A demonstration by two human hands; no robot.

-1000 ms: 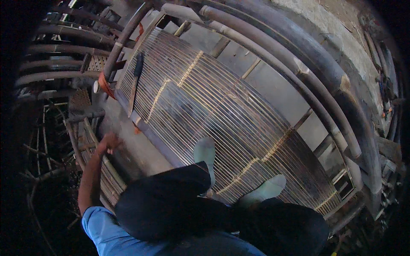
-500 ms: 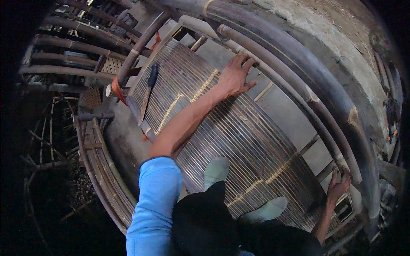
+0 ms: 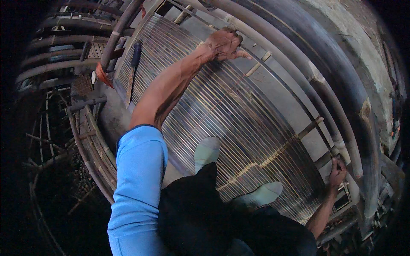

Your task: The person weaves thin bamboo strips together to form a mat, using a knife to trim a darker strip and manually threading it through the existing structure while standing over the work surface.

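A long, thin dark bamboo strip (image 3: 294,95) runs along the far side of a slatted bamboo panel (image 3: 213,109). My left hand (image 3: 224,43) curls its fingers over the strip near the panel's upper edge, thumb stuck out. Far along to the right, my right hand (image 3: 338,171) pinches the strip's other end beside a pole joint; its fingertips are partly hidden. Several narrow slats lie side by side on the panel, with a pale line crossing them. A knife (image 3: 136,54) with a black handle rests on the panel's left part.
My feet, in pale socks (image 3: 265,194), stand on the panel. Thick bamboo poles (image 3: 299,40) curve along the far side. Bamboo frames (image 3: 64,40) stand at the upper left, with an orange tie (image 3: 102,76) on one post. A bamboo bench (image 3: 92,145) is at the left.
My left hand has turned and curled its fingers, and the strip now stands apart from the far pole. My right hand's fingers have closed. The whole view has shifted slightly.
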